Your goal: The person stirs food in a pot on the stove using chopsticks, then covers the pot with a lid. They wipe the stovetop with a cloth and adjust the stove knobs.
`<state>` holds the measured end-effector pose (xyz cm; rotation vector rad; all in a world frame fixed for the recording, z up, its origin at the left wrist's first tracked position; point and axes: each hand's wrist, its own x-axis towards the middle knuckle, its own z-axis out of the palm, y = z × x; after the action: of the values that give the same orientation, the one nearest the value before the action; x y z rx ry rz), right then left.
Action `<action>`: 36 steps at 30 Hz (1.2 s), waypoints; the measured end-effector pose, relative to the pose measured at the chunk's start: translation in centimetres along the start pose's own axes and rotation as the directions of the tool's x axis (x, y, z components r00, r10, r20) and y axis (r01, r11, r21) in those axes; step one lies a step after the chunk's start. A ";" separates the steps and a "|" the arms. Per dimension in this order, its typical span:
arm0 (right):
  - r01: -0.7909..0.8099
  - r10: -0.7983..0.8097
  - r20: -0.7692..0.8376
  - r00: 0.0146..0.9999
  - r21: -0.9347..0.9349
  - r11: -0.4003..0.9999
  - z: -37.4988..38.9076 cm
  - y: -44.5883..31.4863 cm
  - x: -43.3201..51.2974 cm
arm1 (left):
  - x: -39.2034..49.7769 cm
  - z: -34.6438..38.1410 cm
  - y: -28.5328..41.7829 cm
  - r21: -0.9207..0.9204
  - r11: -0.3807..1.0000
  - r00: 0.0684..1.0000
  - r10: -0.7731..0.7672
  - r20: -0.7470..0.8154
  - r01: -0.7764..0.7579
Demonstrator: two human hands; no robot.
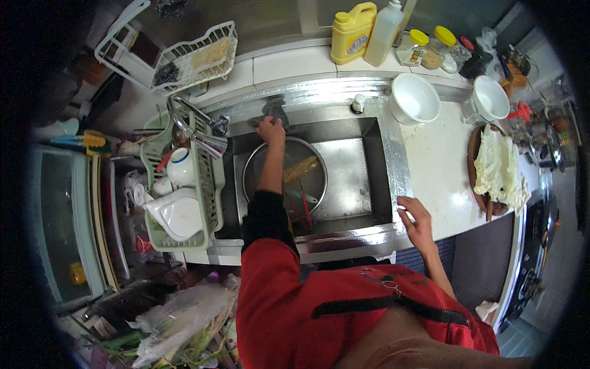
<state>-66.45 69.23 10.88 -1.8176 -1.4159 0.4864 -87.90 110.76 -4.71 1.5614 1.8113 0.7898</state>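
My left hand (272, 130) reaches over the sink to its back rim, at the near edge of a dark grey cloth (275, 110); whether the fingers grip it cannot be told. Under that forearm, a round metal basin (325, 177) sits in the stainless steel sink (348, 161). The basin holds a brownish, elongated piece (300, 169) and a red-handled tool (305, 207), perhaps scissors. My right hand (415, 217) hangs by the right front corner of the sink, its fingers loosely curled and apart, with nothing seen in them.
A green dish rack (214, 203) with white bowls stands left of the sink, beside the chrome faucet (184, 127). Two white tubs (415, 99) stand back right. Cabbage leaves (498, 166) lie on a brown board at the right. A yellow detergent jug (351, 37) stands on the back ledge.
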 end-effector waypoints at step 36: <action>-0.011 0.081 -0.123 0.989 0.493 0.870 12.3 4.6 8.0 | -23.9 3.2 3.5 -0.380 0.586 0.150 0.402 0.903 0.715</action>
<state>-69.60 80.43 0.78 -1.4390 -1.0345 0.6631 -80.50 87.65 -2.47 0.6905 0.3538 0.1399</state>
